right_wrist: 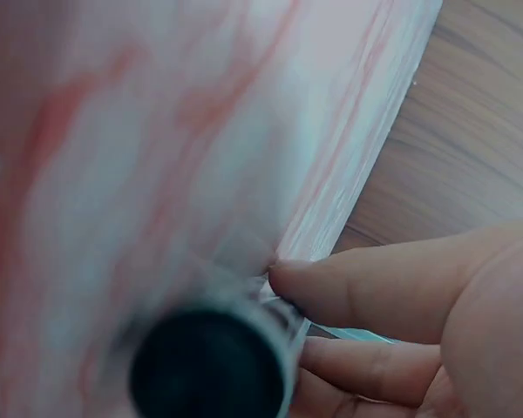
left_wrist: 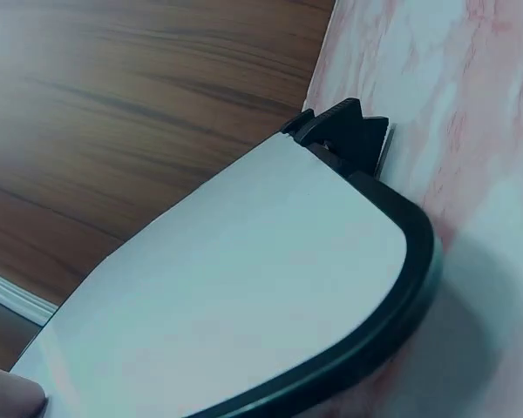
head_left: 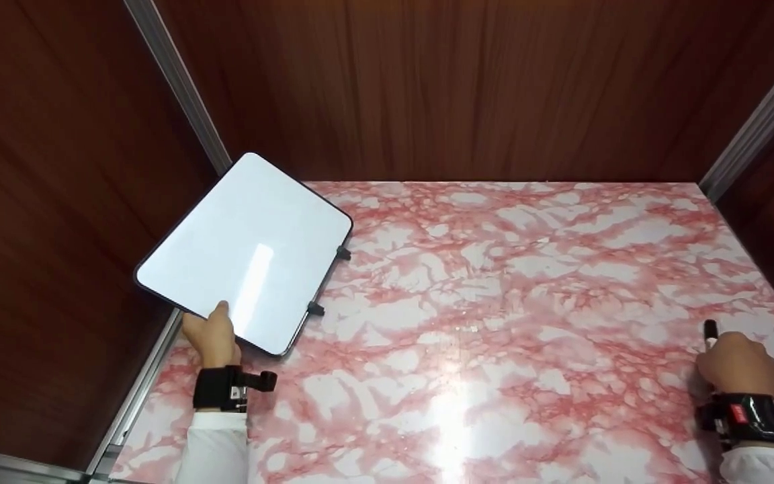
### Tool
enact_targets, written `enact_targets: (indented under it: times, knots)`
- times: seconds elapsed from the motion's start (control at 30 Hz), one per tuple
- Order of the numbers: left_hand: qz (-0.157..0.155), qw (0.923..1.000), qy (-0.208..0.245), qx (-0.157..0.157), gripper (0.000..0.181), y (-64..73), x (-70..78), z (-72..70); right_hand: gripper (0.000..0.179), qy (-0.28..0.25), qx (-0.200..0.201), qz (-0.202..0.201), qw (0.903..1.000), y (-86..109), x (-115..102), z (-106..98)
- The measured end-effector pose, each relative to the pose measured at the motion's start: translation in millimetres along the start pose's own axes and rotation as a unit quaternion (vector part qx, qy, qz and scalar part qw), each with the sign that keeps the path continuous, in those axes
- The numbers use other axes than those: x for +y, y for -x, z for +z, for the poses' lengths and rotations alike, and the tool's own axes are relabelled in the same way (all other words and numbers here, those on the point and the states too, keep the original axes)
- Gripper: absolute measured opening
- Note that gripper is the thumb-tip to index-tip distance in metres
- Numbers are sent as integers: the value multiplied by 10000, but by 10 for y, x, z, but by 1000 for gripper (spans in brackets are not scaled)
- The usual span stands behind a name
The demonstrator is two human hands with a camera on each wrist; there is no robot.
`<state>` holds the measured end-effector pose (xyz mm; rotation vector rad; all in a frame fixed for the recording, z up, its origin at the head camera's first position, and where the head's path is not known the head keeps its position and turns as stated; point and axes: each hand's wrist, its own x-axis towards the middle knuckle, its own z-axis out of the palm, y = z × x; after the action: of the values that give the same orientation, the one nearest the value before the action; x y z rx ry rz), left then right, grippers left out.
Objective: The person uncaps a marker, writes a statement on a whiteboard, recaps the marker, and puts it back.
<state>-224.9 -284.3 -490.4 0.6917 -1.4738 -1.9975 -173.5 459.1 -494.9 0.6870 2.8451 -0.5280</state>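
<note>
A small whiteboard (head_left: pixel 246 228) with a dark rim is tilted at the left of the head view. My left hand (head_left: pixel 212 336) grips its near edge, the thumb lying on the white face and the other fingers hidden behind. Two black clips or feet (head_left: pixel 316 308) stick out from the board's right edge; the left wrist view shows a black clip (left_wrist: pixel 344 139) close up near the rounded corner. Far to the right, my right hand (head_left: pixel 742 363) holds a marker (head_left: pixel 710 329) with a black end. Thumb and fingers pinch that marker (right_wrist: pixel 207 370) in the right wrist view, its dark round end blurred.
A red-and-white marbled tabletop (head_left: pixel 494 323) lies under both hands. Dark wood panels enclose it, with the back panel (head_left: pixel 427 94) along the far edge and the left panel (head_left: pixel 58 235) close to the whiteboard. Metal strips (head_left: pixel 185 94) run along the corners.
</note>
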Motion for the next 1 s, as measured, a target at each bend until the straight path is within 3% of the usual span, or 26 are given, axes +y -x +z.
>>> enact_targets:
  times: [0.3,0.53,0.6,0.7,0.83,1.0]
  knots:
    - [-59,10000,-55,16,73,-12,7,15,19,-74,-405,-630,9972,14,0,-9]
    - [-18,9998,-164,-106,65,-20,-40,57,29,-105,-452,-893,9949,39,-23,3]
    - [-75,9995,-296,-110,63,-8,-56,95,29,-153,-271,-1048,9940,67,-40,26]
    - [-101,9990,-414,-151,65,19,-75,173,29,-340,360,-1337,9898,116,-101,100]
    - [-38,9984,-399,-406,71,47,-98,304,31,-605,1311,-1762,9737,181,-229,201]
    - [-50,9955,-576,-746,67,86,-141,479,34,-706,1891,-2018,9584,249,-413,236]
